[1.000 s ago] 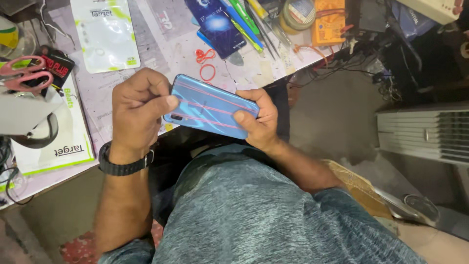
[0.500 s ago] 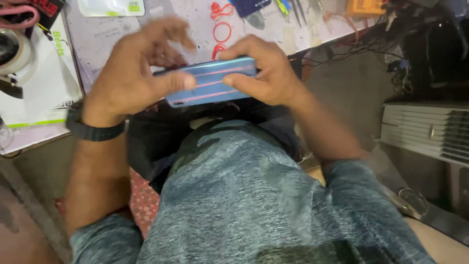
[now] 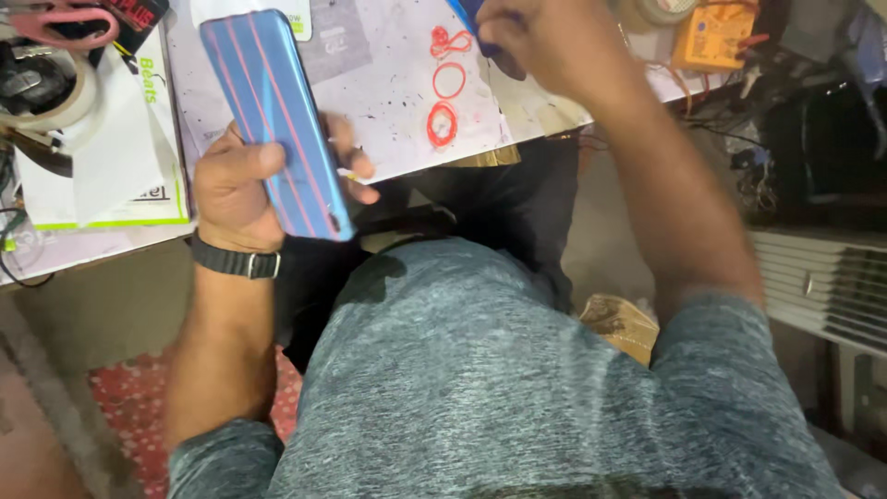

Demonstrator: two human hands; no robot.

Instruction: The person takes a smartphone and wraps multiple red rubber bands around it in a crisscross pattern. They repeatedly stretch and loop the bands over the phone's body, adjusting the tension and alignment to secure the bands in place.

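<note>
My left hand (image 3: 242, 180) grips a blue phone (image 3: 277, 111) with thin red bands stretched across its back, holding it upright and tilted over the edge of the workbench (image 3: 388, 102). A black watch sits on that wrist. My right hand (image 3: 540, 42) is stretched out over the bench at the top of the view, its fingers closed around a dark blue object that is mostly hidden. Three red rubber bands (image 3: 443, 92) lie on the bench between the two hands.
White boxes (image 3: 102, 157) and a roll of tape (image 3: 51, 88) lie at the left of the bench. An orange device (image 3: 716, 32) and wires sit at the top right. A white ribbed appliance (image 3: 822, 282) stands at the right. A red patterned mat (image 3: 139, 407) covers the floor.
My right hand has let go of the phone and reached forward over the bench. My left hand now holds the phone alone, turned from lying across to upright and shifted left.
</note>
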